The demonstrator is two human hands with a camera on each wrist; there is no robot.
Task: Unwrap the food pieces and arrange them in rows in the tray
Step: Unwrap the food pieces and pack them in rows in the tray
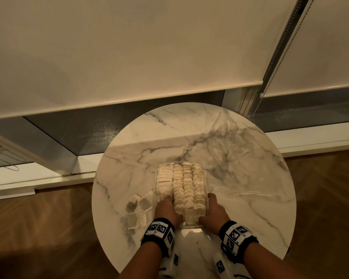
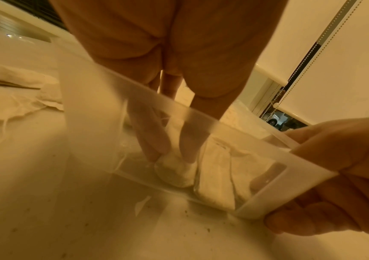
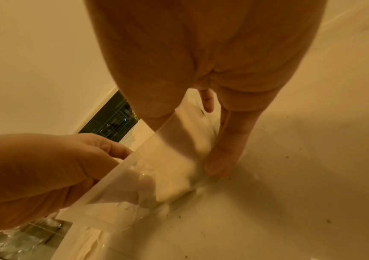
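Note:
A clear plastic tray stands on the round marble table, packed with rows of pale food pieces. My left hand reaches into the tray's near left row. In the left wrist view the left hand pinches one pale piece between a finger and thumb, low behind the tray wall. My right hand grips the tray's near right corner, and the right hand wraps that corner. In the right wrist view its thumb lies along the tray wall.
Several loose flat pieces and wrappers lie just left of the tray. A crumpled clear plastic bag sits at the table's back right. Small crumbs dot the tabletop. The table edge is close behind my wrists; wooden floor surrounds it.

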